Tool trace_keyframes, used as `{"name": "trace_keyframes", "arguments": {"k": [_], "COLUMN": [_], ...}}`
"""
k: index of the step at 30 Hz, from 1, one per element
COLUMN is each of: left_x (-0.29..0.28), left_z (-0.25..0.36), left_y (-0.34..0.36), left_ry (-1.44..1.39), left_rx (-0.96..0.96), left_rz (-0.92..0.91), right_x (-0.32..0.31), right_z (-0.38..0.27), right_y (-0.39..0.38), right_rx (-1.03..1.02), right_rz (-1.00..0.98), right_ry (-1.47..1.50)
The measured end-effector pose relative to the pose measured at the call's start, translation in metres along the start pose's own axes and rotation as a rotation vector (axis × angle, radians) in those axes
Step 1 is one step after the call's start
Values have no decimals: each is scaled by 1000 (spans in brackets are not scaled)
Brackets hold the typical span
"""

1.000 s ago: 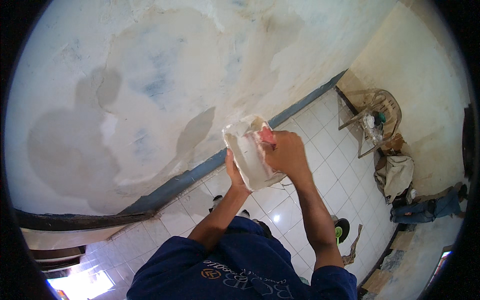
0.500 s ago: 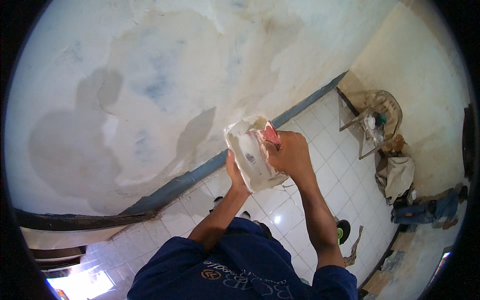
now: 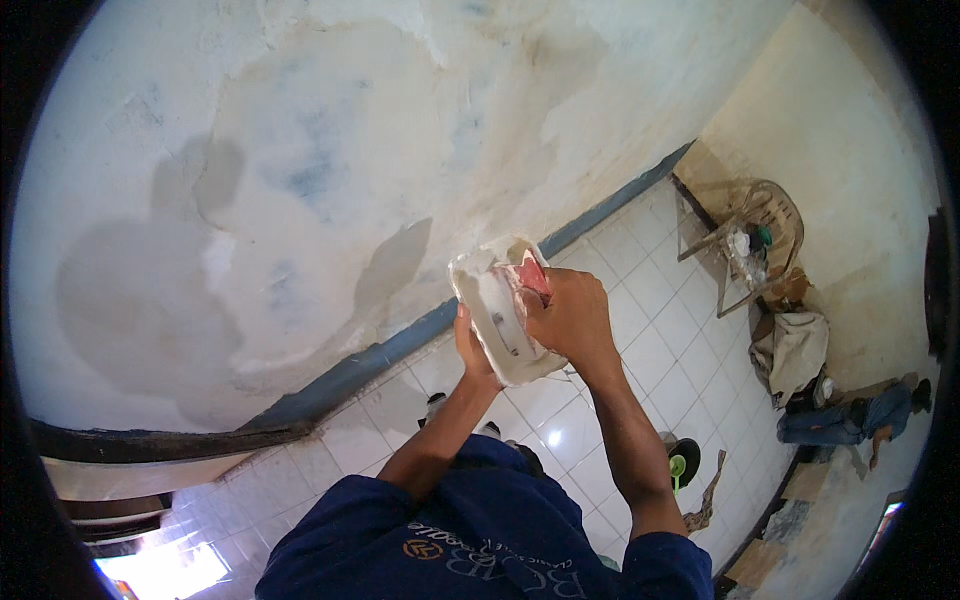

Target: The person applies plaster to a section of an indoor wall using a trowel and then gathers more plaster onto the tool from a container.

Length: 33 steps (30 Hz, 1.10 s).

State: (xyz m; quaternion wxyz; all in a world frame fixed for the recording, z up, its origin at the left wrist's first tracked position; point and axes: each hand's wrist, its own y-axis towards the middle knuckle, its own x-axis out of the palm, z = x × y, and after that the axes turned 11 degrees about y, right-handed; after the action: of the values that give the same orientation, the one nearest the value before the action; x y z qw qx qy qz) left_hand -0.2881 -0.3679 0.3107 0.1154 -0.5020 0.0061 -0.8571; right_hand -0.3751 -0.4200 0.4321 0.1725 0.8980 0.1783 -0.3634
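My left hand [image 3: 473,350] grips the left side of a shallow, rectangular whitish tray [image 3: 484,322], held up at chest height. Pale putty smears coat the inside of the tray. In my closed right hand [image 3: 577,318] is a red putty scraper [image 3: 533,277], caked with white residue and held inside the tray near its right wall. The scraper's working edge is partly hidden by my fingers and the smears.
A patchy plastered wall [image 3: 330,180] with a blue-grey skirting band [image 3: 400,340] rises ahead. Right of me, a plastic chair [image 3: 775,225] carries odds and ends, near a draped cloth [image 3: 795,350]. A co-worker [image 3: 850,420] is at far right. A black bucket [image 3: 686,452] stands on the tiles.
My right hand and the scraper have shifted slightly down and left over the tray, and the scraper has turned a little. The tray stays nearly still. The co-worker has moved an arm.
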Motion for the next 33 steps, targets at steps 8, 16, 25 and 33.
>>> {"name": "trace_keyframes", "arguments": {"k": [8, 16, 25, 33], "left_x": [17, 23, 14, 17], "left_z": [9, 16, 7, 20], "left_y": [-5, -9, -5, -4], "left_ry": [-48, -8, -49, -148], "left_rx": [59, 11, -105, -15], "left_rz": [-112, -68, 26, -163], "right_x": [-10, -7, 15, 2], "right_z": [1, -11, -26, 0], "right_y": [4, -6, -6, 7], "right_rx": [-102, -135, -177, -73], "right_rz": [85, 41, 31, 15], "right_ry": [-23, -248, -90, 32]}}
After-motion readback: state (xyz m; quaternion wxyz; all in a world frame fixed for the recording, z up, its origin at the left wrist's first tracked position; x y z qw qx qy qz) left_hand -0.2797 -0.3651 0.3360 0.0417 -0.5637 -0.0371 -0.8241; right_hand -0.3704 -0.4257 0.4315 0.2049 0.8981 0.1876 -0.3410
